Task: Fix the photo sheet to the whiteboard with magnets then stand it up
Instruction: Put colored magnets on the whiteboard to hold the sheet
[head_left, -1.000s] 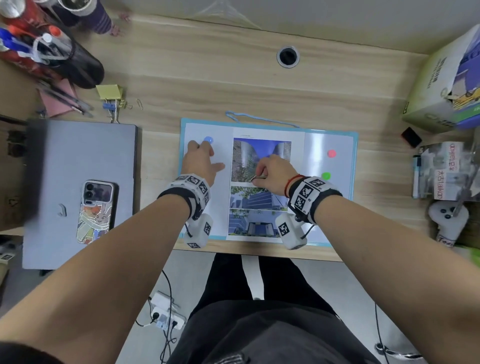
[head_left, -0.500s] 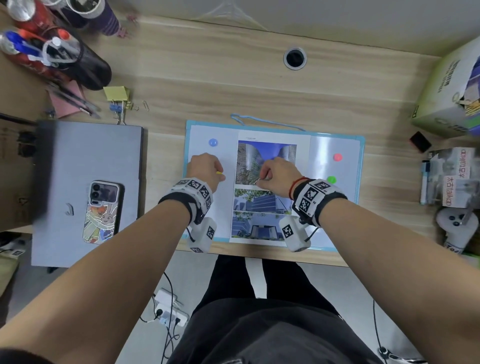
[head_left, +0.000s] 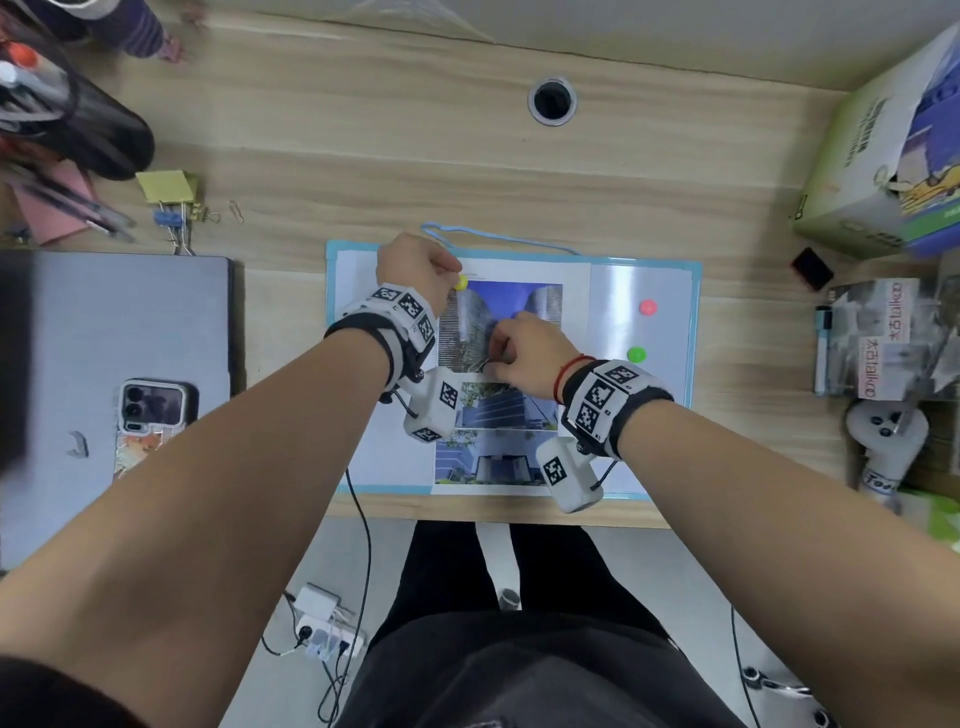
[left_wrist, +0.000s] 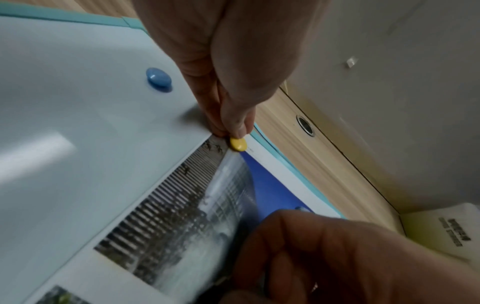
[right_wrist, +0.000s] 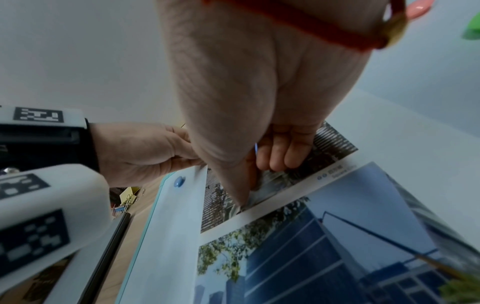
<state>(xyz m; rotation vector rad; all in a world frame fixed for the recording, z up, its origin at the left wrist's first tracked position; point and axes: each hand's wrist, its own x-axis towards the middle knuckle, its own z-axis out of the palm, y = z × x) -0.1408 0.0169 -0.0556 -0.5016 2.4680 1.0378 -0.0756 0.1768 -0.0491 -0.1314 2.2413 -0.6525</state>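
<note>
change: we are seeing the left hand (head_left: 415, 270) up at the sheet's top-left corner now, carrying a yellow magnet (head_left: 461, 282); half a second back it was lower, beside the sheet's left edge, and a second back it was reaching up by the blue magnet (left_wrist: 158, 79)
meaning: we are judging the first magnet is about to pin the top-left corner; no magnet is sitting on the sheet yet, standing-up step not begun
left fingers: pinching the yellow magnet at its edge, magnet touching or just above the corner, we cannot tell which
right hand (head_left: 524, 353): resting on the upper photo, fingers curled, tips pressing the sheet flat; something thin and dark seems to be held in them, too small to name
sheet (head_left: 511, 415): lying flat on the whiteboard (head_left: 644, 395), middle of it, long axis running away from us, top end pointing to the far side of the worktop (head_left: 363, 156)
whiteboard: lying flat near the front edge of the worktop, long axis left to right, cord at far edge
spare magnets: blue one left of the sheet; pink (head_left: 648, 306) and green (head_left: 636, 354) ones right of it, all on bare board
</note>
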